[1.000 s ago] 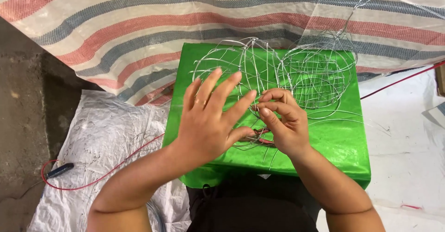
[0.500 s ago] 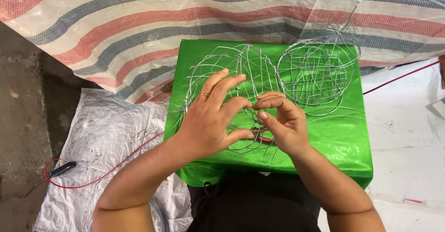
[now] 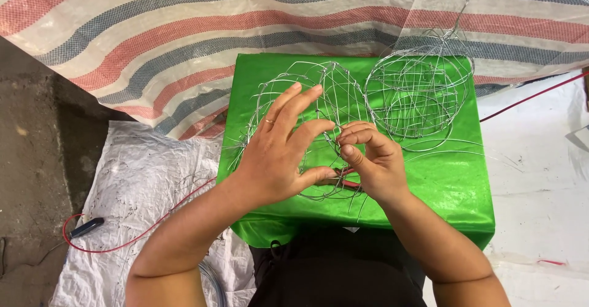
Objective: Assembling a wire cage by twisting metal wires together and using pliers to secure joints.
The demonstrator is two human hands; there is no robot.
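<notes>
A thin wire frame, domed and basket-like, lies on a green cloth-covered surface. My left hand rests on the frame with its fingers spread, thumb hooked under a wire. My right hand pinches a wire of the same frame between thumb and fingers, close to the left fingertips. Red-handled pliers lie on the green cloth under my hands.
A second, finished round wire basket with a hook sits at the back right of the green surface. Striped tarpaulin hangs behind. White plastic sheeting with a red cable lies left; more white sheeting lies right.
My left fingers have curled in slightly and both hands sit closer together on the wire frame. The view has shifted a little; the baskets stay put.
</notes>
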